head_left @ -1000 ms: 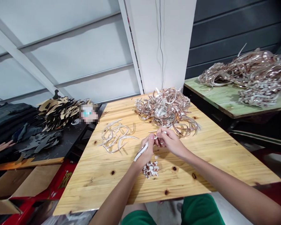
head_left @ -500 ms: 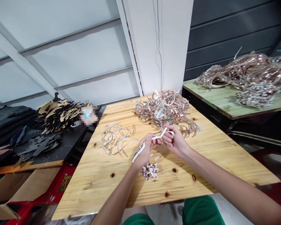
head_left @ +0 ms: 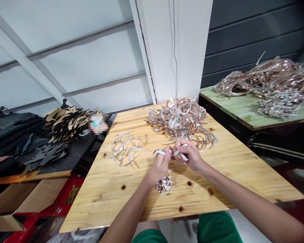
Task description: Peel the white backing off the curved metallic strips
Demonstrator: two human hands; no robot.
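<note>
Over the middle of a pine table (head_left: 233, 175), my left hand (head_left: 160, 165) and my right hand (head_left: 188, 155) meet, both pinched on one thin white strip (head_left: 159, 152). The strip curls out past each hand. Just below my hands lies a small heap of shiny cut bits (head_left: 164, 184). A big tangle of rose-gold strips (head_left: 181, 118) sits right behind my hands. A smaller loose bunch of pale strips (head_left: 125, 150) lies to the left.
A green table (head_left: 245, 108) at the right carries another large strip tangle (head_left: 271, 84). At the left a dark bench holds tan and black cut pieces (head_left: 63, 123). Red crates and cardboard (head_left: 40, 202) stand below. A white pillar (head_left: 174, 50) rises behind the table.
My left hand has slid along the strip, so the long end that hung below it is gone and a short loop shows above. Both hands have come closer together.
</note>
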